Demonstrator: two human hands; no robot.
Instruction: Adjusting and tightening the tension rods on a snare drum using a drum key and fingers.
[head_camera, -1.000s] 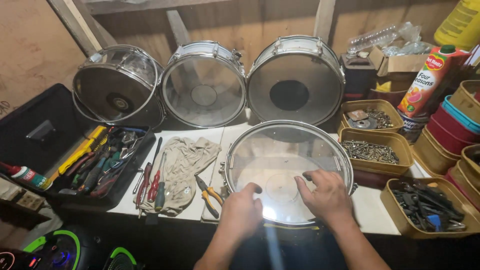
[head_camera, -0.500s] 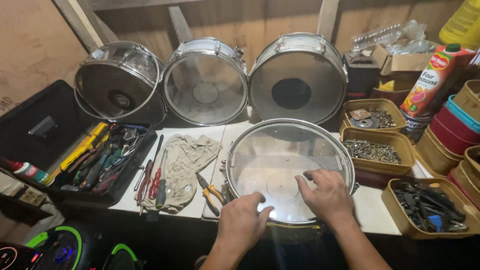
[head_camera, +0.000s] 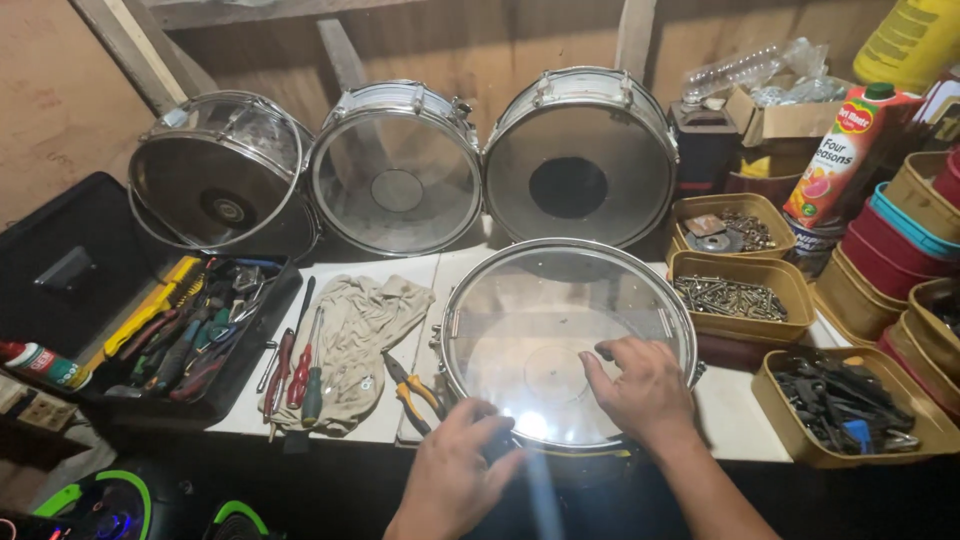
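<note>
Rough wooden boards back a white workbench (head_camera: 330, 420) crowded with parts and tools. Flat on the bench near its front edge lies a snare drum (head_camera: 565, 340) with a clear head and a metal rim. The right hand (head_camera: 645, 390) rests on the drum's head toward its near right side, fingers spread and slightly curled, palm down, gripping nothing. The left hand (head_camera: 455, 475) is at the drum's near edge, by the rim — fingers loosely open and pointing right; whether they press on the rim I cannot tell.

Three more drums lean on edge against the wall behind: a shiny one at left (head_camera: 225, 175), a clear-headed one in the middle (head_camera: 395, 170) and one with a dark round patch (head_camera: 580, 160) at right. Just left of the flat drum lie orange-handled pliers (head_camera: 412, 392), touching a crumpled beige cloth (head_camera: 355, 345). Beside the cloth are red and green screwdrivers (head_camera: 300, 370), and farther left an open black toolbox (head_camera: 190, 335) full of hand tools. To the right stand tan trays — one of screws (head_camera: 735, 295), one of washers (head_camera: 725, 225), one of dark metal parts (head_camera: 850, 405) — with a juice carton (head_camera: 845, 150) behind them.
</note>
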